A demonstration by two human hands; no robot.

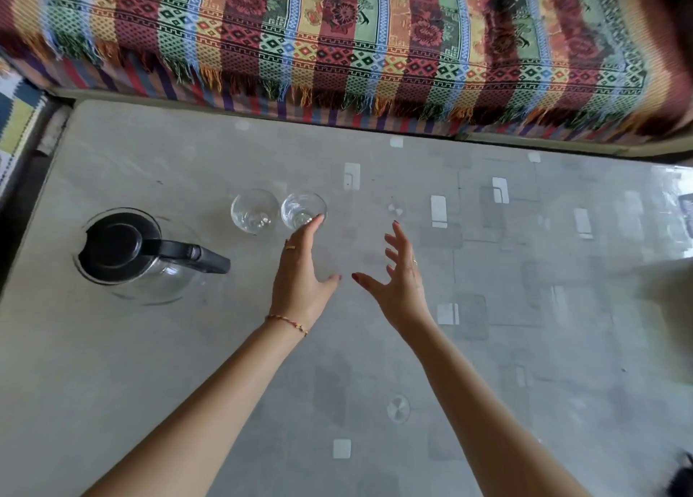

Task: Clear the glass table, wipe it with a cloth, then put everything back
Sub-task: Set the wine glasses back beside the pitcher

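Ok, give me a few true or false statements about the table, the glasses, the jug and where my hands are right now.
1. Two clear glasses stand side by side, left glass and right glass. True.
2. The jug has a white lid. False: its lid and handle are black.
3. The left hand reaches to the right glass. True.
4. The right hand holds a cloth. False: it is open and holds nothing.
5. The jug lies right of the glasses. False: it is left of them.

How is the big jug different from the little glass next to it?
The jug is much bigger than the left glass. The jug has a black lid and handle; the glass has neither and is open on top. Both are clear glass and stand upright on the table.
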